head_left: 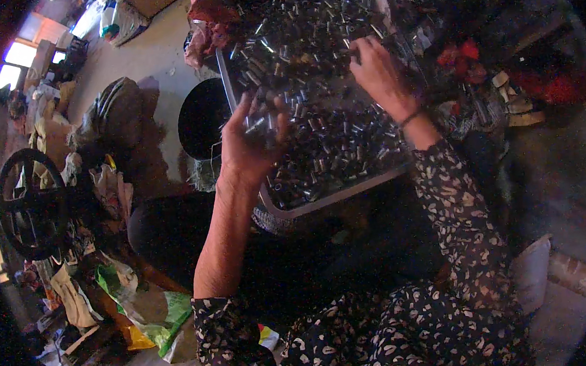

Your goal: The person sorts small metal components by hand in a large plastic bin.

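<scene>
A wide shallow tray with a pale metal rim [348, 194] lies in front of me, spread with many small metal cylinders [325, 150], some shiny and some dark. Over its left side is my left hand [252, 138], cupped with the palm up and the fingers curled and smeared by motion. Shiny cylinders show between its thumb and fingers and seem to rest in the palm. Farther over on the right, my right hand [380, 71] is above the pieces, its fingertips pinched together and pointing left. Whatever is between those fingertips is too small to make out.
A round black container [203, 118] stands against the tray's left side. Reddish cloth [211, 25] bunches at the far left corner. A grey sack [115, 110], a dark wheel [31, 203] and a green and white bag [145, 309] lie leftward. Red cloth [461, 55] is at right.
</scene>
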